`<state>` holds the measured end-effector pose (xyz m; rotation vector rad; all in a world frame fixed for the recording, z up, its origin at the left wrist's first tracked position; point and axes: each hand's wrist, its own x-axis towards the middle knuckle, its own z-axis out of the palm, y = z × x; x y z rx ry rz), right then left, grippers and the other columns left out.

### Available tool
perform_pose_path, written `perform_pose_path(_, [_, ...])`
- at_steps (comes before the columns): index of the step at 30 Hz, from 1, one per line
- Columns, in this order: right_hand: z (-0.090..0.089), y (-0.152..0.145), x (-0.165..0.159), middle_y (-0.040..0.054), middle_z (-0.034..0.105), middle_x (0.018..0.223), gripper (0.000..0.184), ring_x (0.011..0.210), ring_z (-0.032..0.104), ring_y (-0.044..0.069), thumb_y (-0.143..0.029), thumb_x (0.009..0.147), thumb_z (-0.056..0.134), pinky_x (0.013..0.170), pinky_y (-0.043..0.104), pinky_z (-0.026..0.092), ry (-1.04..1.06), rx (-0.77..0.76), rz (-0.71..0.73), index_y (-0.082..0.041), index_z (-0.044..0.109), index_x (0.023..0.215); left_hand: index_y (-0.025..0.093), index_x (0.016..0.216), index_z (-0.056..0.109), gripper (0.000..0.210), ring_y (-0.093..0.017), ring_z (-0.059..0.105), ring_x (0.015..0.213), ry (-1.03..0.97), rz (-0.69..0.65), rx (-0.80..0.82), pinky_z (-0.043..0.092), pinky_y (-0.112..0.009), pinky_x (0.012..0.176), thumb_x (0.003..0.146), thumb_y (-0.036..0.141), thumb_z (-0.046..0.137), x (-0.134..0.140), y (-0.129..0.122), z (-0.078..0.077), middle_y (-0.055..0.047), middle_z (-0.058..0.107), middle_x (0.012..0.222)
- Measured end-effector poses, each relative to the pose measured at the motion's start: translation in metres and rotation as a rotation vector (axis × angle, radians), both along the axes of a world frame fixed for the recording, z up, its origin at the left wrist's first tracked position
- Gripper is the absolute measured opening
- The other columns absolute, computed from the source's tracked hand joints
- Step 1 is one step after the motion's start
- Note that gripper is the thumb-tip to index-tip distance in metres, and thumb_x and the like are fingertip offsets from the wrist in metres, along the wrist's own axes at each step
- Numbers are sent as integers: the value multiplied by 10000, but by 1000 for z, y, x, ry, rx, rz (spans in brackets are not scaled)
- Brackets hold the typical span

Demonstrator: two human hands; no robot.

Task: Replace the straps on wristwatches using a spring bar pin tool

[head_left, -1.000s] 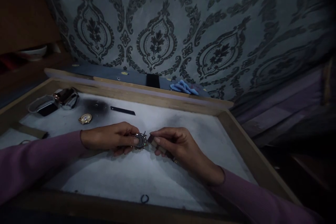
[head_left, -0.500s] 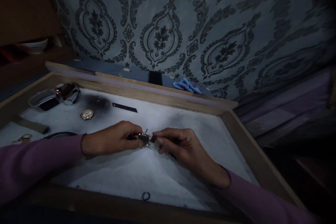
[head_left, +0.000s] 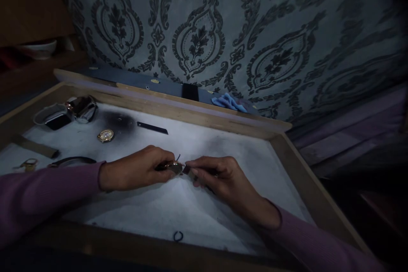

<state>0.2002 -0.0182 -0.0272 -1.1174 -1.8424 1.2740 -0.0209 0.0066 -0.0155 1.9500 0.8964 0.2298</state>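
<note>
Near the middle of the tray, my left hand (head_left: 140, 168) is closed, pinching a round watch (head_left: 174, 167) between thumb and fingers. The watch is tilted, and a thin dark pin-like piece sticks up beside it. Facing it, my right hand (head_left: 219, 174) is closed on a short dark flat piece that looks like the end of a watch strap (head_left: 187, 170). That end sits right at the watch's edge; whether they touch I cannot tell. My right fingers hide the rest of the strap.
The wooden-rimmed tray (head_left: 178, 104) holds a flat black blade (head_left: 152, 127), a gold watch head (head_left: 105, 135), an olive strap (head_left: 36, 146), a gold buckle piece (head_left: 29, 164), a smartwatch (head_left: 57, 120) and a small black ring (head_left: 178, 236). A blue cloth (head_left: 228, 102) lies behind the rim.
The watch in my left hand has tipped, so its face shows less. My right hand stays close beside it with the strap. The view has shifted slightly.
</note>
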Motion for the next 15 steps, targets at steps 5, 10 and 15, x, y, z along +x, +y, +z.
perform_pose_path(5, [0,0,0,22,695,640,225,542,602,115,-264,864,622,546,225,502,-27,17,16,-194,772,1016,176,681,476,242,-95,355,565,-12,-6,14,270,-223,508,875,320,477,0,0,0,45,403,607])
perform_pose_path(10, [0,0,0,25,686,623,229,529,594,116,-280,865,607,524,223,496,-54,49,23,-190,778,989,177,681,478,242,-97,359,566,4,0,12,271,-231,510,875,322,476,0,0,0,46,400,605])
perform_pose_path(15, [0,0,0,28,686,628,237,533,593,117,-287,866,602,530,226,499,-63,55,21,-185,776,991,181,672,459,257,-95,352,559,7,-10,23,260,-230,505,883,326,474,-1,0,0,51,392,599])
